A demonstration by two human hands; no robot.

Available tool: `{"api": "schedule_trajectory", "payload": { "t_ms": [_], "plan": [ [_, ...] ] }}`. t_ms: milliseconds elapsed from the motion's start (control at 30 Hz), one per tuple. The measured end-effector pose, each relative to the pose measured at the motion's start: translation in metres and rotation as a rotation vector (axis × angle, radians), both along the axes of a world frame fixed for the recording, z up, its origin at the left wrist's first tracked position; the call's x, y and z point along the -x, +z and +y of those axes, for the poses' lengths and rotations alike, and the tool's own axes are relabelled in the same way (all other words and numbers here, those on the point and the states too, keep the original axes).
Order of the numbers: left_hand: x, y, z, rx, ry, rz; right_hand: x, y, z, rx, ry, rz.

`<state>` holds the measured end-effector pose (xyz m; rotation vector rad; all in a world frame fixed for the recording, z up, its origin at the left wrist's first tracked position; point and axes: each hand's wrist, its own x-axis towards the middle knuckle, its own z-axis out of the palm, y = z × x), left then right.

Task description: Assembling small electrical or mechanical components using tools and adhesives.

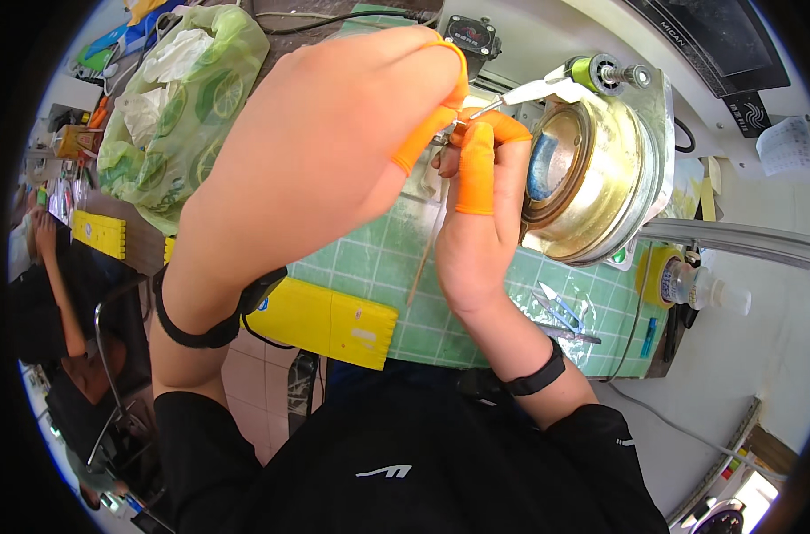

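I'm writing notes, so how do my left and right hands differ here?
The left hand looks larger; the right hand looks smaller. The left hand reaches up and rightward in the picture; the right hand points nearly straight up. Both wear orange finger covers.

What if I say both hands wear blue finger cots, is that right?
Not quite: the finger cots are orange, not blue, as the head view shows. They are on both the left hand and right hand.

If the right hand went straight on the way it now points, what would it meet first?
For the right hand, probably the white thin-tipped piece, whose tip shows close by; depth is unclear, so it might pass beneath.
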<state>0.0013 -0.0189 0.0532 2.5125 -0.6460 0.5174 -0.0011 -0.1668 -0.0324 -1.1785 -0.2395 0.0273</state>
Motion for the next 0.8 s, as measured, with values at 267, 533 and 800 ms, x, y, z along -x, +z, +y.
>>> {"api": "schedule_trajectory", "payload": {
  "t_ms": [267, 533, 800],
  "plan": [
    [0.0, 0.002, 0.001, 0.008, 0.004, 0.012, -0.002, -0.004, 0.003, 0.006, -0.037, -0.114],
    [0.001, 0.001, 0.0, 0.017, 0.019, 0.047, -0.005, -0.012, 0.002, 0.038, -0.015, -0.197],
    [0.001, -0.003, 0.001, 0.025, 0.021, 0.001, -0.009, -0.015, 0.004, 0.07, -0.035, -0.237]
  ]
}}
